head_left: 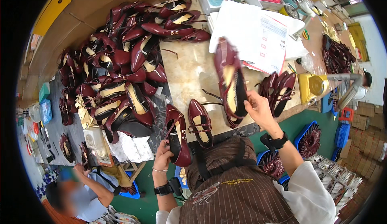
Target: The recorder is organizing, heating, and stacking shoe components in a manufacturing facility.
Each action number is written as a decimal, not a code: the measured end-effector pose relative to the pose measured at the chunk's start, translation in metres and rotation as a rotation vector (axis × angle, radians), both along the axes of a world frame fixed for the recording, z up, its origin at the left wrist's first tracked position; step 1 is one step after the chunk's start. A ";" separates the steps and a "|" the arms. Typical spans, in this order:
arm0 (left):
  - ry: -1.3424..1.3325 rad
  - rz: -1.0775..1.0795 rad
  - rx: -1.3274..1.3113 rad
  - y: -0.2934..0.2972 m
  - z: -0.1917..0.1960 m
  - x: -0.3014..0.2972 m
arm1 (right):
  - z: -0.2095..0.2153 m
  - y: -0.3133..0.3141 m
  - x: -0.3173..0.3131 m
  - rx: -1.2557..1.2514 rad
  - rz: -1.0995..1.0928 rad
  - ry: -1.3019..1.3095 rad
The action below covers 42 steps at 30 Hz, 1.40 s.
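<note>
My left hand (163, 156) grips a burgundy patent strapped shoe (184, 153) by its heel end, at the table's near edge. In my right hand (260, 109), fingers pinch the heel end of another burgundy shoe (223, 56); its toe points away from me and is slightly blurred. Between the two, a third burgundy shoe (196, 110) with buckled straps rests near the table edge, touched by neither hand. A thin strap trails from the right shoe across the tabletop. The fingers under the left shoe are partly hidden.
A large heap of burgundy shoes (121, 58) covers the table's left. Papers (242, 26) and a white bin (205, 0) lie behind. More shoes (278, 89) and a yellow tape dispenser-like device (305, 90) stand at right. A co-worker (90, 191) sits at lower left. Blue baskets (305, 133) stand below.
</note>
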<state>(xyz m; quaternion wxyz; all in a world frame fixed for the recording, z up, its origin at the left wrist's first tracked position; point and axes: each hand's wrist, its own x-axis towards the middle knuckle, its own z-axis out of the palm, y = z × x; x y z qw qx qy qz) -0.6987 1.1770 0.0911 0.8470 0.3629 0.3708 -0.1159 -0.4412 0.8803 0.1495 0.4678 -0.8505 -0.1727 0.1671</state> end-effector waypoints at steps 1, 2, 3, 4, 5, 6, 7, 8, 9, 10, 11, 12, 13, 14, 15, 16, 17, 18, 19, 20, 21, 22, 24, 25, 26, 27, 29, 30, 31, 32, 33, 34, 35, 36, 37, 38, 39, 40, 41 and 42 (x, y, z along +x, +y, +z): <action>0.014 0.024 0.030 -0.008 -0.004 0.004 | -0.010 -0.007 -0.005 0.013 -0.079 -0.108; 0.005 0.015 0.036 -0.016 -0.007 0.008 | -0.022 -0.013 -0.011 0.028 -0.157 -0.214; -0.025 0.030 0.054 -0.023 -0.011 0.012 | -0.037 -0.019 -0.019 -0.032 -0.216 -0.204; -0.064 0.037 0.064 -0.033 -0.008 0.025 | -0.054 -0.029 -0.029 -0.098 -0.284 -0.199; -0.044 0.042 0.203 -0.048 -0.002 0.039 | -0.077 -0.044 -0.039 -0.260 -0.277 -0.185; -0.064 -0.055 0.318 -0.052 0.000 0.046 | -0.099 -0.055 -0.050 -0.401 -0.211 -0.293; -0.048 -0.070 0.334 -0.059 0.006 0.056 | -0.111 -0.062 -0.061 -0.437 -0.172 -0.237; -0.030 -0.078 0.352 -0.066 0.015 0.065 | -0.112 -0.064 -0.066 -0.471 -0.126 -0.182; -0.080 -0.075 0.312 -0.071 0.005 0.073 | -0.113 -0.068 -0.066 -0.465 -0.128 -0.186; -0.080 -0.150 0.342 -0.076 0.014 0.085 | -0.107 -0.068 -0.065 -0.432 -0.120 -0.128; -0.153 -0.134 0.357 -0.085 0.018 0.097 | -0.099 -0.068 -0.063 -0.400 -0.113 -0.074; -0.228 -0.119 0.370 -0.098 0.020 0.110 | -0.092 -0.068 -0.061 -0.398 -0.117 -0.076; -0.269 -0.139 0.426 -0.109 0.021 0.122 | -0.084 -0.067 -0.057 -0.417 -0.187 -0.050; -0.314 -0.161 0.476 -0.123 0.021 0.136 | -0.080 -0.068 -0.051 -0.440 -0.262 -0.025; -0.402 -0.183 0.540 -0.138 0.018 0.150 | -0.078 -0.073 -0.043 -0.331 -0.357 0.108; -0.479 -0.201 0.607 -0.152 0.015 0.163 | -0.069 -0.070 -0.038 -0.329 -0.356 0.108; -0.469 -0.250 0.691 -0.163 0.017 0.174 | -0.050 -0.065 -0.034 -0.047 -0.401 0.221; -0.456 -0.299 0.777 -0.173 0.020 0.183 | -0.038 -0.059 -0.031 0.237 -0.439 0.334; -0.407 -0.310 0.793 -0.186 0.026 0.191 | -0.032 -0.059 -0.030 0.199 -0.431 0.252; -0.491 -0.310 0.973 -0.193 0.008 0.194 | -0.034 -0.056 -0.030 0.206 -0.420 0.252; -0.497 -0.302 1.106 -0.196 -0.007 0.192 | -0.041 -0.052 -0.032 -0.038 -0.338 0.055; -0.503 -0.296 1.239 -0.200 -0.016 0.190 | -0.053 -0.049 -0.033 -0.277 -0.254 -0.148; -0.398 -0.456 1.243 -0.207 -0.032 0.182 | -0.088 -0.058 -0.046 -0.381 -0.217 -0.250; -0.362 -0.577 1.267 -0.205 -0.031 0.176 | -0.093 -0.058 -0.052 -0.332 -0.275 -0.221; -0.381 -0.629 1.235 -0.198 -0.022 0.172 | -0.094 -0.058 -0.055 -0.281 -0.328 -0.186; -0.330 -0.617 1.215 -0.184 -0.019 0.165 | -0.092 -0.052 -0.057 -0.249 -0.337 -0.188; -0.285 -0.532 1.172 -0.155 -0.025 0.158 | -0.078 -0.044 -0.057 -0.159 -0.378 -0.209; -0.282 -0.457 1.157 -0.131 -0.036 0.155 | -0.089 -0.046 -0.059 -0.163 -0.382 -0.192; -0.178 -0.361 1.138 -0.111 -0.041 0.158 | -0.098 -0.048 -0.059 -0.204 -0.359 -0.220; -0.101 -0.285 1.142 -0.084 -0.054 0.157 | -0.102 -0.046 -0.059 -0.241 -0.332 -0.248; -0.032 -0.208 1.279 -0.061 -0.048 0.165 | -0.103 -0.043 -0.057 -0.238 -0.326 -0.247; 0.008 -0.053 1.232 -0.036 -0.039 0.175 | -0.101 -0.040 -0.054 -0.315 -0.288 -0.303; -0.084 0.085 1.449 -0.008 -0.047 0.177 | -0.101 -0.033 -0.053 -0.382 -0.242 -0.361; -0.081 0.146 1.480 0.017 -0.047 0.186 | -0.104 -0.035 -0.053 -0.420 -0.249 -0.305; -0.059 0.128 1.631 0.031 -0.030 0.204 | -0.108 -0.039 -0.053 -0.384 -0.277 -0.254; -0.069 0.073 1.806 0.047 -0.019 0.222 | -0.109 -0.044 -0.053 -0.347 -0.303 -0.203; -0.141 0.014 1.982 0.059 -0.007 0.242 | -0.110 -0.051 -0.053 -0.328 -0.343 -0.054; -0.228 -0.063 2.038 0.076 -0.002 0.257 | -0.104 -0.050 -0.052 -0.264 -0.373 -0.017; -0.174 -0.147 2.148 0.089 0.002 0.274 | -0.102 -0.053 -0.052 -0.200 -0.403 0.017; -0.119 -0.234 2.253 0.100 0.005 0.291 | -0.101 -0.055 -0.050 -0.138 -0.435 0.050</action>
